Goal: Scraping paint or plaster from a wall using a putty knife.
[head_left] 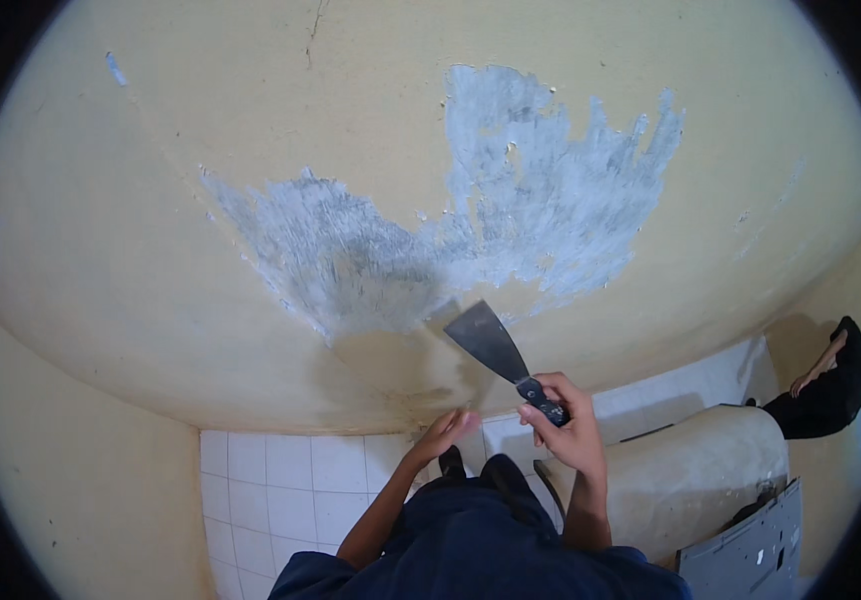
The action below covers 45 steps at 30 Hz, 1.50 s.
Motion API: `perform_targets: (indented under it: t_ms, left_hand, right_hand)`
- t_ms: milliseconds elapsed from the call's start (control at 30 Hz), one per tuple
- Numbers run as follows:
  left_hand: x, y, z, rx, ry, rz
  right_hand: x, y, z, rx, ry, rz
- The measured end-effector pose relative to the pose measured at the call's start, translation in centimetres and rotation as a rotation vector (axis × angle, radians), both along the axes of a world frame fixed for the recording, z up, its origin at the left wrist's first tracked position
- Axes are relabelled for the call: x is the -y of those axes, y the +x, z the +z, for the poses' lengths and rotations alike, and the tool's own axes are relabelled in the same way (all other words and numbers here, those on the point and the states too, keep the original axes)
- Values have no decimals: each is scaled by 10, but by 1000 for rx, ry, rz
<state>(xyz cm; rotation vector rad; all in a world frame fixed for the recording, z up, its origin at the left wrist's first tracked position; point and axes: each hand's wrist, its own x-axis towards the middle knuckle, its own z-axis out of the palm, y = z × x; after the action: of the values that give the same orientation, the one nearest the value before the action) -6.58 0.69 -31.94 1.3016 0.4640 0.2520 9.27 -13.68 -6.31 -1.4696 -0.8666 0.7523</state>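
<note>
My right hand (569,431) grips the black handle of a putty knife (489,341), its broad metal blade angled up and left in front of the wall (370,97). The blade tip is close to the lower edge of a bare patch; whether it touches is hard to tell. Grey-white plaster shows in that scraped area (565,195), with ragged yellowish paint around it. A second scraped stretch (310,232) joins it on the left, partly in shadow. Lower down, my left hand (451,431) is loosely curled near the wall's foot, with nothing visible in it.
White floor tiles (288,480) lie below, at my feet. To my right is a large, curved-looking pale surface (670,480), with a grey panel (745,555) beside it. Another person (828,390) in dark clothes is at the far right. A side wall (85,450) rises on the left.
</note>
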Motion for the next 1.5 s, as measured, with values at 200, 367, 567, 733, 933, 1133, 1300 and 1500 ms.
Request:
perform_targets:
  t_ms: [200, 367, 567, 733, 933, 1133, 1300, 1500]
  left_hand:
    - [-35, 42, 208, 495, 35, 80]
    - [-37, 61, 285, 575, 208, 127]
    - [-32, 71, 321, 467, 212, 182]
    - [-36, 73, 321, 487, 141, 295]
    - [-26, 80, 319, 448, 141, 267]
    - [-32, 77, 321, 425, 135, 223]
    - [-33, 89, 345, 445, 273, 412]
    - [-31, 93, 372, 584, 245, 234]
  right_hand:
    - [-55, -29, 2, 132, 203, -122]
    - [-59, -31, 7, 173, 142, -200]
    - [-48, -26, 18, -636, 330, 385]
    - [-64, -34, 15, -1046, 372, 522]
    - [-54, -30, 9, -1229, 402, 493]
    - [-60, -35, 10, -1332, 426, 485]
    - [-80, -23, 21, -1247, 438, 520]
    - [-72, -8, 49, -839, 563, 464]
